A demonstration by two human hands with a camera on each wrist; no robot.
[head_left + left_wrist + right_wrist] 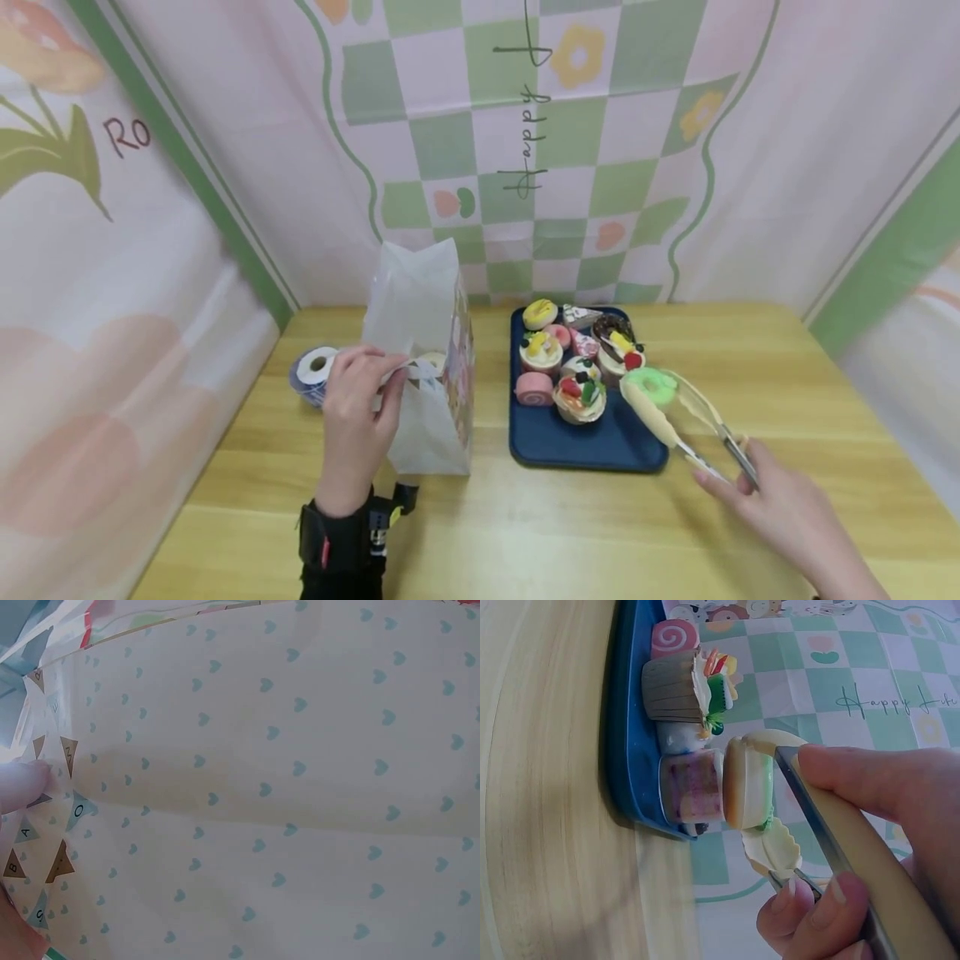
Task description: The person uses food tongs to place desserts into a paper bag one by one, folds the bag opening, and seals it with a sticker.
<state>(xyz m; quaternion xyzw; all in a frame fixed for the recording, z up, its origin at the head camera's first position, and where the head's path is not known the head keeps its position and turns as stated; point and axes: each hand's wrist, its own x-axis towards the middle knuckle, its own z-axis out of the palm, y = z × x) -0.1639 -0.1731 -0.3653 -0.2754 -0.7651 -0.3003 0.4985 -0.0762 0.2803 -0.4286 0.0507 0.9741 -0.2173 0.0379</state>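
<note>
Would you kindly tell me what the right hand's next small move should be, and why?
Probably carry the green donut left toward the bag: the tongs in the right hand hold it near the right edge of the tray, and the left hand pinches the bag's rim.

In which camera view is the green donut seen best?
The head view: the donut shows its green top there. The right wrist view shows mainly its side; the left wrist view does not show it.
</note>
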